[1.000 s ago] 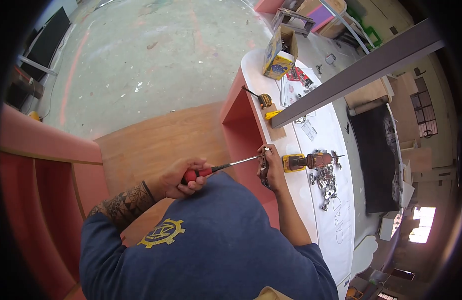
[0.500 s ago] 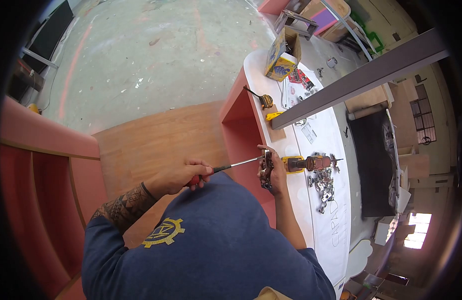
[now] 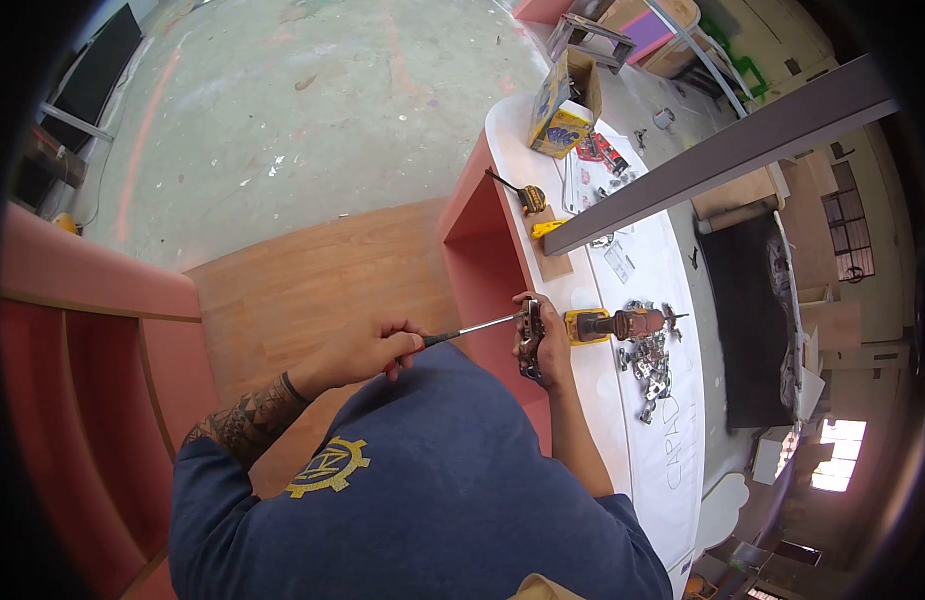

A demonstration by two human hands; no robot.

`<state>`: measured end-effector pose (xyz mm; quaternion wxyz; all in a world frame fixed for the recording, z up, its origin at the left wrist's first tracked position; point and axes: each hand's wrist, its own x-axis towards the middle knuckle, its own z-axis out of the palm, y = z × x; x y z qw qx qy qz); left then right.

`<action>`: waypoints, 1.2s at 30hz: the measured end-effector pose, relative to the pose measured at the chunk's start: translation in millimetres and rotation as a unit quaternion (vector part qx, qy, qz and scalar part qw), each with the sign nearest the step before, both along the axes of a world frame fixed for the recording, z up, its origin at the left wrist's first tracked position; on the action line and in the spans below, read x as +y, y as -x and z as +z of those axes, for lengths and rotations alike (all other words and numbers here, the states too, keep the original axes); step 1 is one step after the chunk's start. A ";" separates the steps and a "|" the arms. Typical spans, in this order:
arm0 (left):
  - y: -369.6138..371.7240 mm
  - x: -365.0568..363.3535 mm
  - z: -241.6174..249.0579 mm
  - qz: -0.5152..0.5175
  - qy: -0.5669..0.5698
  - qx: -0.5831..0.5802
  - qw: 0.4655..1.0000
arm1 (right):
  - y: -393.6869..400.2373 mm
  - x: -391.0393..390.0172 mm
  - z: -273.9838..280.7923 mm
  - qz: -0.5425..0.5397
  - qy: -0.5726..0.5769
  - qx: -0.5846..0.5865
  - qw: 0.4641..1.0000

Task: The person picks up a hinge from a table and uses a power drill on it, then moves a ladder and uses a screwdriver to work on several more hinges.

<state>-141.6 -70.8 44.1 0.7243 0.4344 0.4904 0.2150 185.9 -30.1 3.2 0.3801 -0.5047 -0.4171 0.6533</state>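
My left hand (image 3: 391, 348) is closed round the red and black handle of a screwdriver (image 3: 483, 325). Its metal shaft points right, and the tip meets a shiny metal cabinet hinge (image 3: 530, 340). That hinge sits in my right hand (image 3: 556, 350), whose fingers wrap it from behind. Just right of this hand, a yellow and dark cordless drill (image 3: 628, 325) lies on the white tabletop (image 3: 608, 400). Beside the drill is a pile of similar metal hinges (image 3: 651, 370). Where exactly the tip seats on the hinge is too small to make out.
A tape measure (image 3: 531, 199) and a cardboard box (image 3: 563, 115) stand farther along the white top. A grey beam (image 3: 723, 155) slants across it. Pink shelving (image 3: 113, 390) rises on my left, with a wooden board (image 3: 323, 260) between it and the table.
My left hand has turned a little on the screwdriver handle, so less of the red shows. The hinge stays in my right hand, with the tip still against it.
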 end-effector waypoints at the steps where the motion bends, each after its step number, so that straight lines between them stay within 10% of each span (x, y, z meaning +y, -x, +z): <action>1: -0.7 -1.2 -0.7 0.000 0.000 0.000 1.000 | 0.0 0.1 -4.0 -0.005 -0.010 0.006 1.000; 7: 0.4 0.0 -1.8 -0.016 -0.161 0.084 0.983 | 0.8 1.3 -12.3 -0.010 -0.021 0.010 1.000; 9: 5.7 8.8 2.0 -0.004 0.018 0.003 1.000 | 2.0 1.0 -11.7 -0.007 -0.023 0.013 1.000; 13: 8.4 14.1 5.9 -0.038 0.025 0.028 0.999 | 6.7 0.1 -5.3 0.008 -0.019 -0.031 0.999; 15: 5.6 3.0 -22.7 -0.021 -0.418 0.108 0.902 | 4.6 3.2 -12.4 0.024 -0.023 -0.046 0.998; 22: 16.0 10.1 4.8 -0.098 -0.561 0.294 0.767 | 15.9 23.0 9.5 0.034 -0.034 -0.053 0.997; 25: 13.1 18.6 8.6 0.065 -0.223 -0.004 0.973 | 18.8 32.8 21.6 0.029 -0.056 -0.015 0.998; 26: 19.8 23.9 9.8 0.065 -0.228 0.001 0.971 | 20.1 33.6 22.2 0.030 -0.061 -0.011 0.998; 28: 32.8 35.8 16.0 0.112 0.174 -0.261 0.943 | 19.5 32.2 22.4 0.041 -0.132 -0.058 0.989; 30: 35.8 32.6 15.4 0.058 0.197 -0.251 0.946 | 17.8 29.4 31.9 0.060 -0.135 -0.074 0.986; 34: 28.3 18.8 4.0 -0.057 -0.056 -0.009 0.997 | 18.9 21.8 38.1 0.117 -0.093 -0.154 0.977; 36: 31.4 19.8 -9.2 -0.146 -0.559 0.157 0.801 | 23.3 13.8 26.5 0.139 -0.090 -0.208 0.964</action>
